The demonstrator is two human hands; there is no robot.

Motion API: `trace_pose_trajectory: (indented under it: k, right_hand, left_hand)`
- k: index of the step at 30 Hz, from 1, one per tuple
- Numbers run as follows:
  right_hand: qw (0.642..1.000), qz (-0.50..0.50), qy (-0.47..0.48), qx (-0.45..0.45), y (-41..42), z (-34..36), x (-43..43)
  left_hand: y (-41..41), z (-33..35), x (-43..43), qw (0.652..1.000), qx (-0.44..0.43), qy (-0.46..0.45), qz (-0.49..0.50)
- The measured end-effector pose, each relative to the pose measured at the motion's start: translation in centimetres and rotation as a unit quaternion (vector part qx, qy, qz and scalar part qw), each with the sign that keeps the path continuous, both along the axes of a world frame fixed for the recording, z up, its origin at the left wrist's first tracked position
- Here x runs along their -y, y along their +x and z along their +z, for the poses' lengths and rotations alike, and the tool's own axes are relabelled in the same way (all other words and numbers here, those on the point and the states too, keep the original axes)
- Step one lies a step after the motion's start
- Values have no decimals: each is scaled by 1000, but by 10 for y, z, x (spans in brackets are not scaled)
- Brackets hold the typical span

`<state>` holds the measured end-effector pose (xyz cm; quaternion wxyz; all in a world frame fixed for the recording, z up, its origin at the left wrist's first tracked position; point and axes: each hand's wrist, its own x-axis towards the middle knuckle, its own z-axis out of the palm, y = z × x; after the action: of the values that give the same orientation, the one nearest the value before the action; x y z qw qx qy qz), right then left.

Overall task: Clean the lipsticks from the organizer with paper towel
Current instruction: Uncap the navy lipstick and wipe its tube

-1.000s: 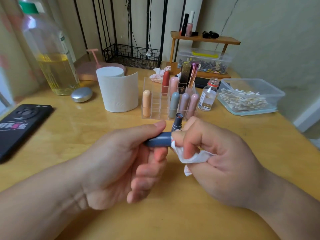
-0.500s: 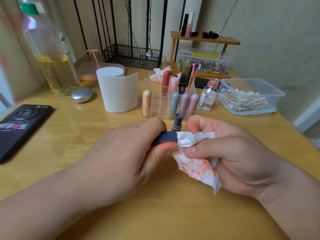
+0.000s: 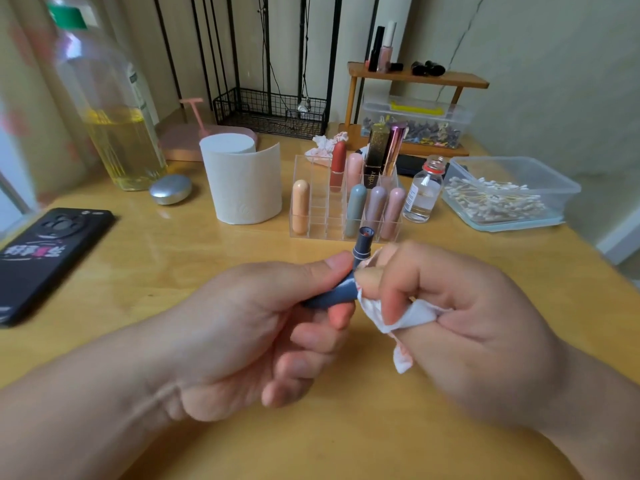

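The left hand (image 3: 249, 327) grips the blue-grey lipstick (image 3: 332, 296) by its lower barrel, thumb on top and fingers curled beneath, holding it above the tabletop (image 3: 173, 265) with the uncapped tip tilted up and away. The right hand (image 3: 460, 323) is closed round a crumpled paper towel (image 3: 415, 315), already stained pink, and pinches it against the barrel just beside the left thumb.

The step in hand looks like wiping this 1 tube along its barrel and collar. To do it well, the left hand should hold firm and low, leaving the upper half free. The right hand should turn a clean white fold onto the plastic, since the stained part would likely smear colour back. Short twisting strokes around the collar should lift residue from the groove. The towel should stay off the red product in the tip, which is soft and would probably dent or smudge.

Just beyond both hands stands the clear organizer (image 3: 318, 202), where the other lipsticks (image 3: 375, 209) wait upright and several slots stand free. Beyond the left hand, beside the organizer, is the paper roll (image 3: 246, 181), close enough to tear a fresh piece from
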<state>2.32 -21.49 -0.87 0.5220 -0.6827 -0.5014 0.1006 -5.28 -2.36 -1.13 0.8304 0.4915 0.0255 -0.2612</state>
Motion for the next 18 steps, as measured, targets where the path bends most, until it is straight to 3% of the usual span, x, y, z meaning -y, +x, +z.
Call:
trace_pose_trajectory:
  k: [3, 5, 6, 7, 8, 9, 10, 12, 14, 15, 18]
  right_hand:
    - [990, -17, -12, -137, -1, 5, 0]
    - [978, -7, -34, -206, 2, 7, -2]
    - [970, 3, -43, -239, 4, 7, -2]
    - [961, 7, -48, -271, 7, 8, -3]
    - [951, 7, -45, -304, 10, 8, -4]
    - [939, 9, -35, -342, 11, 7, -5]
    - [925, 16, -19, -380, 13, 7, -4]
    - [905, 29, 7, -423, 14, 7, -5]
    - [915, 25, 13, -402, 12, 7, -5]
    - [928, 18, 9, -371, 11, 7, -5]
    - [967, -2, 5, -255, 3, 4, -4]
  left_hand:
    - [-2, -1, 10, 984, 90, 127, 85]
    - [-2, -3, 9, 933, 184, 288, 115]
    - [-3, -5, 5, 870, 258, 402, 122]
    - [-4, -8, 1, 779, 340, 512, 121]
    - [-4, -10, -3, 684, 410, 593, 114]
    - [-4, -10, -6, 613, 454, 638, 106]
    - [-4, -9, -8, 573, 479, 657, 102]
    - [-2, -9, -10, 538, 504, 667, 111]
    - [-1, -12, -8, 559, 502, 647, 132]
    - [-1, -13, -6, 611, 483, 611, 145]
    - [1, -14, 1, 856, 309, 393, 130]
